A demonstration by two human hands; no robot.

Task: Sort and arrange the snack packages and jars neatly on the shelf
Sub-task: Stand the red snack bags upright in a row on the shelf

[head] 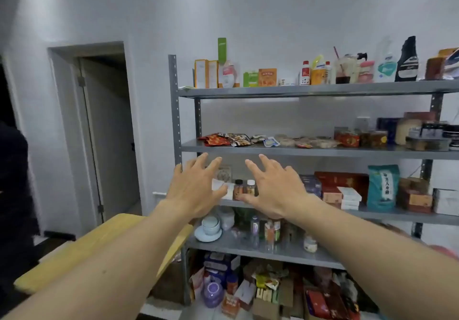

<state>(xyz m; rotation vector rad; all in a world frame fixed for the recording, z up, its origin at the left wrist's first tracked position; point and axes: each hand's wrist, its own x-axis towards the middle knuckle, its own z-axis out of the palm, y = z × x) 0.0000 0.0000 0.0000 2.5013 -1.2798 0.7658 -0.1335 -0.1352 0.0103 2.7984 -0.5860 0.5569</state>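
Reaching forward with both bare arms, the person brings the left hand (pixel 196 188) and the right hand (pixel 273 190) up in front of the grey metal shelving unit (pixel 175 111), each grip wide, fingers spread, holding nothing. The task's things lie on the second board from the top, at about twelve o'clock above the fingertips: flat red and brown foil snack packets (pixel 224 139) heaped loosely at the left end, pale clear-wrapped round snack packs (pixel 298 142) strung along the middle, and red-labelled glass jars (pixel 347 138) with darker jars beside them toward two o'clock. Two small orange-filled spice bottles with a black and a white cap (pixel 244 188) stand on the board below, seen between the two hands; whether either hand touches them I cannot tell. The step in hand looks like the approach to the loose packets. To do it well, the hands should rise past the board's front lip and come down on the pile from either side, gathering like with like rather than sweeping everything along. Foil packets slide and crumple, so a light squeeze at the edges suits them. Jars deserve a full wrap, one at a time, kept upright. Left-end packets sit close to the edge and could slip off if pushed.
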